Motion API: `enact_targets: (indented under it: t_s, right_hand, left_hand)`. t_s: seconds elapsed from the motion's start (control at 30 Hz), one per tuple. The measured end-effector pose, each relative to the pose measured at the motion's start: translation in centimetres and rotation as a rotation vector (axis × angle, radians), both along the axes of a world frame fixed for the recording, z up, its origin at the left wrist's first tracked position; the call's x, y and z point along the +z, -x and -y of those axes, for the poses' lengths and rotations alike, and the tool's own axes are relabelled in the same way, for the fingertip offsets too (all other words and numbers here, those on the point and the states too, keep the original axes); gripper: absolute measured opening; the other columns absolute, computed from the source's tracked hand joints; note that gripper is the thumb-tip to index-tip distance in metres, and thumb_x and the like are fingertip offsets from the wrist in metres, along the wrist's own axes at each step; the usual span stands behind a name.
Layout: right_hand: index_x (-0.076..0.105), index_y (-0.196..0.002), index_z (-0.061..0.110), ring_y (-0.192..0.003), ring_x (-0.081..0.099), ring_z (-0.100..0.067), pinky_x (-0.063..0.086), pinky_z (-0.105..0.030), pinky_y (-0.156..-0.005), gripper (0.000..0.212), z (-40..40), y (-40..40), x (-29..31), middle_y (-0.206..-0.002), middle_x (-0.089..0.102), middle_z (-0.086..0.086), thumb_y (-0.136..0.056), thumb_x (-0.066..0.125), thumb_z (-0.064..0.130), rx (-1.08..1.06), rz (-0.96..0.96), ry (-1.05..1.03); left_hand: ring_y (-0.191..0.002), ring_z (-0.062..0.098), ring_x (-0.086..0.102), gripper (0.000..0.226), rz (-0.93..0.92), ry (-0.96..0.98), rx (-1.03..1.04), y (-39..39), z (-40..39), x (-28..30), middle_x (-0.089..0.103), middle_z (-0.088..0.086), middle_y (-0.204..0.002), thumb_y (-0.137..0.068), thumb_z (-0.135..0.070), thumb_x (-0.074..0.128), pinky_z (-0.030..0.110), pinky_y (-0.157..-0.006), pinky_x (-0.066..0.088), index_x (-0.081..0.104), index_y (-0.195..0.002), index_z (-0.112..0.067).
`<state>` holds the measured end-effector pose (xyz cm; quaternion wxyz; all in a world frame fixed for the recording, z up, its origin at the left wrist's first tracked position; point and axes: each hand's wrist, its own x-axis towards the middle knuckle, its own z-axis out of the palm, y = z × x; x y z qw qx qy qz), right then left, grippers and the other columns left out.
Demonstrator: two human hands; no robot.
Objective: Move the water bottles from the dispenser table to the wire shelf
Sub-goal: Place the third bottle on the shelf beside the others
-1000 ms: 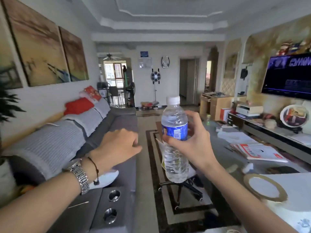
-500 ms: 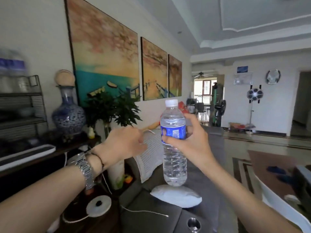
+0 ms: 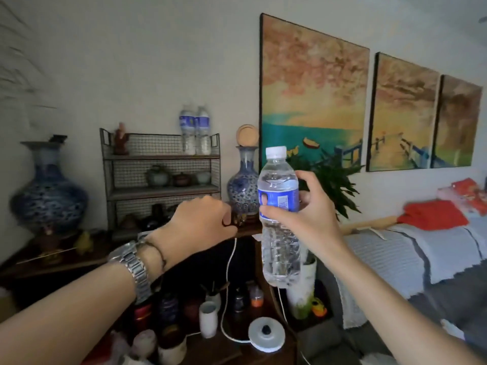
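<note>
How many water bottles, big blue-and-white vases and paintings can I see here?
Water bottles: 3, with one in the right hand at and two on top of the wire shelf at and
Blue-and-white vases: 2
Paintings: 3
Total: 8

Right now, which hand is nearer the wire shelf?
Left. The left hand hovers empty in front of the wire shelf, overlapping its lower tier. The right hand, holding the water bottle, is off to the shelf's right.
</note>
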<state>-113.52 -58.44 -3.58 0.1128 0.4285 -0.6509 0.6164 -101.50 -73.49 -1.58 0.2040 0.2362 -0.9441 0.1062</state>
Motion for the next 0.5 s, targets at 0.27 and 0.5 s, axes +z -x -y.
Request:
enact_targets:
  t_s: [0.27,0.5]
  right_hand:
    - [0.045,-0.123,0.032,-0.088,0.069,-0.010,0.059,-0.034,-0.079,0.076,13.0,-1.5,0.9,-0.103,0.071,0.003,-0.059,0.087,0.030,0.208,0.029,0.042]
    - [0.041,-0.096,0.052,-0.089,0.069,-0.009,0.057,-0.025,-0.075,0.061,23.6,-1.1,2.9,-0.106,0.070,0.002,-0.064,0.086,0.027,0.267,-0.013,0.083]
  left_hand:
    - [-0.091,0.021,0.063,0.027,-0.006,0.017,0.188,-4.5,9.6,0.3,0.066,-0.004,-0.096,-0.082,-0.052,0.055,0.035,-0.078,0.052,0.065,-0.092,-0.028]
    - [-0.084,0.016,0.062,0.023,-0.055,-0.025,0.218,-3.9,20.2,2.0,0.066,-0.006,-0.089,-0.083,-0.051,0.057,0.039,-0.079,0.055,0.065,-0.088,-0.030]
